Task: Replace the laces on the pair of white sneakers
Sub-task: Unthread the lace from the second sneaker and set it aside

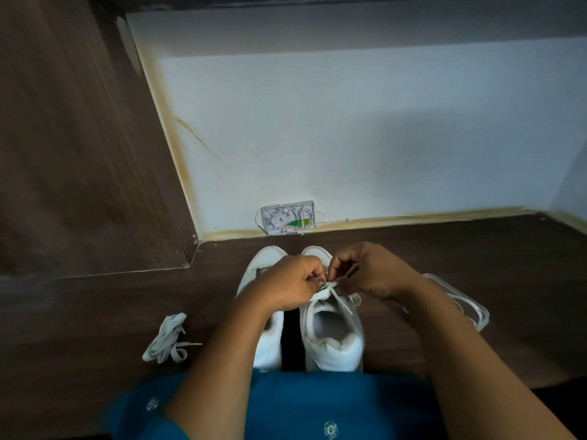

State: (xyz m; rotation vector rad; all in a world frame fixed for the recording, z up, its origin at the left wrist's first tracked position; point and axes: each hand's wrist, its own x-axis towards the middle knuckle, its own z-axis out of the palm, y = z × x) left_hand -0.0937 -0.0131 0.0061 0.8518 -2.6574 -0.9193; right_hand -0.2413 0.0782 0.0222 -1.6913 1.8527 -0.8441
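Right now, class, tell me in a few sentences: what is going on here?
A person's left hand and right hand both pinch a white lace near the top of the right-hand sneaker. The other sneaker stands close beside it on the dark floor. A loose bundle of laces lies to the left.

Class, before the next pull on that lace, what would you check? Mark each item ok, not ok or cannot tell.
1. Left hand and right hand both pinch the lace: ok.
2. Right sneaker stands upright: ok.
3. Lace ends even: cannot tell, the hands hide them.
4. Left sneaker laced: cannot tell, the arm covers it.
5. Loose laces lie clear of the work: ok.
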